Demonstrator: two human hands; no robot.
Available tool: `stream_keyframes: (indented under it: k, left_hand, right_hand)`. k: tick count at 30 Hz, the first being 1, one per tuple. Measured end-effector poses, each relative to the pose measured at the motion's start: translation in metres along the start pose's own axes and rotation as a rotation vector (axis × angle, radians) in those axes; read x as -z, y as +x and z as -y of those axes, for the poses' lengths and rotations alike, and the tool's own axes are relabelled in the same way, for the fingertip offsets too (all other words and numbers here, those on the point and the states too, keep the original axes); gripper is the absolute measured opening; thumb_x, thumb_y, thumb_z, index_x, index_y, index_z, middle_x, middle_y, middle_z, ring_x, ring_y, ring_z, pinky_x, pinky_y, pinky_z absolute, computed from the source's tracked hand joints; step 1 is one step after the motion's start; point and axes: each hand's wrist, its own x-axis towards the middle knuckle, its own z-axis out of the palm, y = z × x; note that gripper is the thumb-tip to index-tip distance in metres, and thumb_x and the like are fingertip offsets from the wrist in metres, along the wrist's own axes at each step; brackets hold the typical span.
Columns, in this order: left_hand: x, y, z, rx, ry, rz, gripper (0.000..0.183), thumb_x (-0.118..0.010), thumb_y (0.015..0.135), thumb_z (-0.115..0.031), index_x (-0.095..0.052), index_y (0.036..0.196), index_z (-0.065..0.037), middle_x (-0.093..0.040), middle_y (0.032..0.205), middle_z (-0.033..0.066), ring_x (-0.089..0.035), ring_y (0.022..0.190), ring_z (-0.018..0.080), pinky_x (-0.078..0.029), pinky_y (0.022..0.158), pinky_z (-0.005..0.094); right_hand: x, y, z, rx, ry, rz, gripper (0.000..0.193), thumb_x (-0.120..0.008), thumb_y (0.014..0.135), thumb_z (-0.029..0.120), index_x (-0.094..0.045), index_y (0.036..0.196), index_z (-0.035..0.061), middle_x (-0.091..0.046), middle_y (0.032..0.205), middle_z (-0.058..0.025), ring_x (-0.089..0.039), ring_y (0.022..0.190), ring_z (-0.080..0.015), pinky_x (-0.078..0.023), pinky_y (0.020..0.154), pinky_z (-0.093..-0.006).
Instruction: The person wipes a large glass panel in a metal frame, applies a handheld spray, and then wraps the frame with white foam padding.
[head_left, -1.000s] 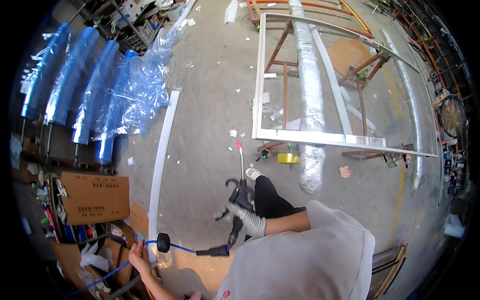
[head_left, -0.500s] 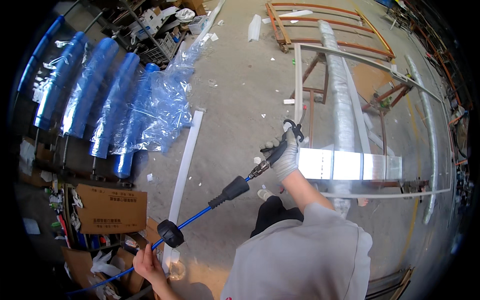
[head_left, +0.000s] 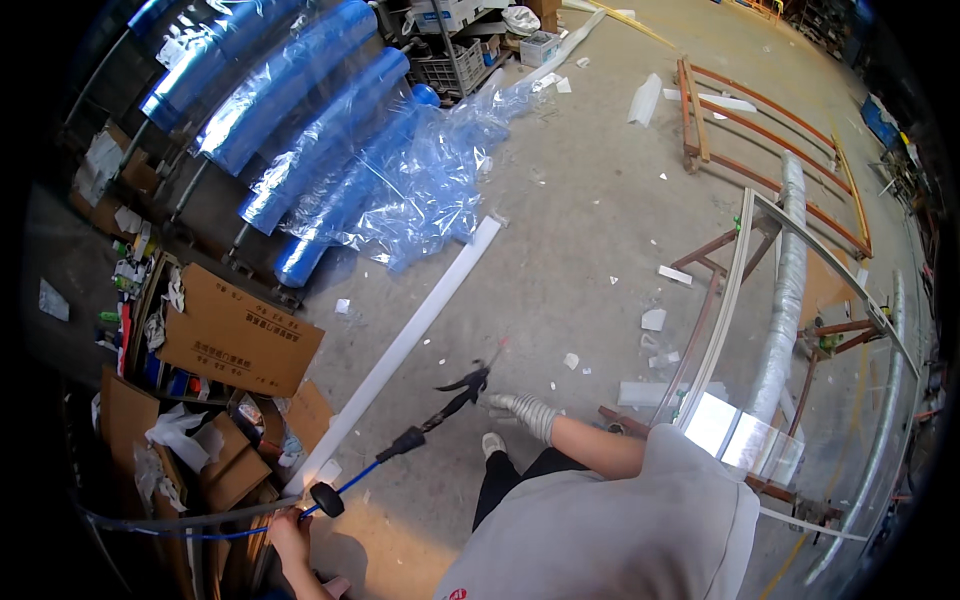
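Note:
My bare left hand [head_left: 290, 528], low on the left, is closed on a blue air hose [head_left: 360, 474], just behind a black round stopper [head_left: 326, 499]. The hose runs up through a black sleeve [head_left: 402, 441] to a black air blow gun [head_left: 468, 386] with a thin nozzle. My right hand [head_left: 522, 413], in a pale striped glove, is just right of the blow gun. Its fingers look stretched toward the gun, with a gap between them and the handle; some of the fingers are hidden.
A glazed frame [head_left: 740, 270] rests on brown metal stands at right, beside a wrapped silver roll [head_left: 780, 310]. Blue film rolls [head_left: 290, 100] hang at upper left. A white strip [head_left: 410, 345] lies on the floor; cardboard [head_left: 240, 330] stands at left.
My right hand has let go of the blow gun and moved left, away from the glazed frame. The gun has swung lower and left, while my left hand keeps hold of the hose. The view has turned left.

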Motion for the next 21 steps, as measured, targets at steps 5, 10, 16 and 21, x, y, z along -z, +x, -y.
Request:
stream_keyframes:
  k: [5,10,16,21]
  left_hand:
    - [-0.038,0.065,0.07,-0.049,0.262,0.135,0.019,-0.072,0.062,-0.021,-0.065,0.07,-0.005,-0.062,0.072,0.0153,-0.059,0.074,0.032,-0.043,0.072,0.0392]
    - [-0.137,0.135,0.183,0.14,0.523,0.627,0.03,-0.073,0.067,-0.036,-0.071,0.083,-0.01,-0.067,0.089,0.0116,-0.062,0.091,0.0278,-0.047,0.077,0.0381]
    - [-0.213,0.18,0.233,0.091,0.47,0.811,0.045,-0.071,0.067,-0.041,-0.067,0.09,-0.003,-0.064,0.093,0.0193,-0.061,0.09,0.0325,-0.049,0.075,0.0395]
    - [-0.287,0.295,0.042,-0.161,-0.051,0.645,0.05,-0.064,0.073,-0.042,-0.061,0.104,-0.002,-0.063,0.096,0.0196,-0.06,0.09,0.0347,-0.048,0.078,0.0417]
  right_hand:
    - [-0.019,0.008,0.004,0.049,-0.476,-0.016,0.039,-0.061,0.081,0.034,-0.061,0.106,0.0044,-0.063,0.091,-0.0054,-0.06,0.083,-0.0158,-0.047,0.077,-0.0292]
    - [0.03,0.016,0.004,0.233,-1.067,-0.305,0.037,-0.059,0.081,0.034,-0.061,0.1,0.0015,-0.065,0.091,-0.0139,-0.062,0.084,-0.0243,-0.048,0.076,-0.0348]
    - [0.055,-0.043,0.033,-0.053,-1.339,-0.539,0.047,-0.057,0.078,0.041,-0.061,0.104,0.0012,-0.063,0.096,-0.0211,-0.06,0.093,-0.0344,-0.046,0.083,-0.0402]
    - [0.118,-0.031,0.018,-0.171,-1.217,-0.716,0.043,-0.058,0.079,0.039,-0.061,0.098,0.0007,-0.064,0.091,-0.0207,-0.06,0.089,-0.0345,-0.047,0.081,-0.0395]
